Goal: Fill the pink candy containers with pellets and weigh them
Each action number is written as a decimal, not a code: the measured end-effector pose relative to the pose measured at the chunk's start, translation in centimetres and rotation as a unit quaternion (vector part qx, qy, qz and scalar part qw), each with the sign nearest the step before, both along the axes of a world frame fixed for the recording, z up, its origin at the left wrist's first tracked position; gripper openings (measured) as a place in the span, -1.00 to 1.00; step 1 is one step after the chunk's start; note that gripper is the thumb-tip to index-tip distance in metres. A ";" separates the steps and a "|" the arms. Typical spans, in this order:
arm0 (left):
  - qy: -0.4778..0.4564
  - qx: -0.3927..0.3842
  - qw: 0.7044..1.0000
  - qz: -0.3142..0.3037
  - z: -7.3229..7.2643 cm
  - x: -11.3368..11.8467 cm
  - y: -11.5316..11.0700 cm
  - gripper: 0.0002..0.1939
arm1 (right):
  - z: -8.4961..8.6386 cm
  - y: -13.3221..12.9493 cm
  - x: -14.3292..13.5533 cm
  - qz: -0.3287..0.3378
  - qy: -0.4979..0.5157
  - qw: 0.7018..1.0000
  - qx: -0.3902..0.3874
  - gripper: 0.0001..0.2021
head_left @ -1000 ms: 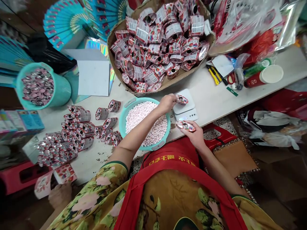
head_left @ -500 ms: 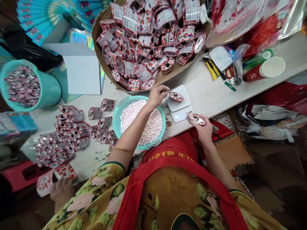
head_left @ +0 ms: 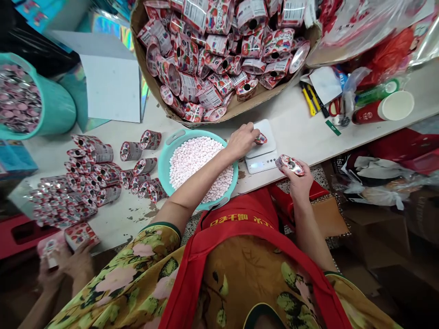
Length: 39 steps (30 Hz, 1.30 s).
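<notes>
1. The left hand (head_left: 243, 140) had just come in from beside the small oval container, pink-and-red and strawberry-printed (head_left: 261, 139), to cover most of it. That container lay on the flat white scale (head_left: 263, 127), between two and three o'clock from the round turquoise plastic bowl (head_left: 163, 170).
2. The left fingers were bent over its near end; I could not tell whether they grasped it or merely touched it, since the hand hid the contact.
3. The right hand (head_left: 302, 180) grasped a second oval container of the same print (head_left: 291, 165), thumb across its side, at three o'clock from the bowl. It had shifted from in front of the scale to just beside its right front corner.
4. For the work, I judged that this left attention on the container at the scale, with the second one kept off the weighing plate. The scale's display was too small to read.
5. The pale pink round pellets (head_left: 192, 157) in the bowl lay untouched beneath the left forearm.
6. At eight o'clock, a co-worker's second hand (head_left: 51, 269) had come into view beside their first (head_left: 80, 265), near a red strawberry-printed box (head_left: 81, 235).
7. The brown cardboard carton (head_left: 236, 109), heaped with similar containers, stood between twelve and one o'clock, its heap seemingly unchanged.
</notes>
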<state>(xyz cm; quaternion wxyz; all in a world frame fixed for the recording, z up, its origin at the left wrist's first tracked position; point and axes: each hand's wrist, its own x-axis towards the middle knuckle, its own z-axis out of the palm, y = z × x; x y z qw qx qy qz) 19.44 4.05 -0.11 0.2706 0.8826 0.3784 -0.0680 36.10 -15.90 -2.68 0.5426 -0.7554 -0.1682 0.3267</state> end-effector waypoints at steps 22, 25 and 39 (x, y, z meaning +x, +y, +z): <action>-0.207 0.118 0.894 0.379 6.1 -13.1 1.2 -0.94 | -5.1 10.1 -2.8 0.132 -0.067 0.988 0.041 -0.43; -0.130 0.198 0.818 0.525 6.7 -22.9 3.5 -0.85 | -5.1 11.7 -3.1 0.187 -0.159 0.969 0.016 -0.43; -0.016 0.160 0.800 0.577 -1.8 -32.0 4.9 -0.85 | 0.3 37.3 -11.8 0.511 -0.348 0.786 -0.026 -0.54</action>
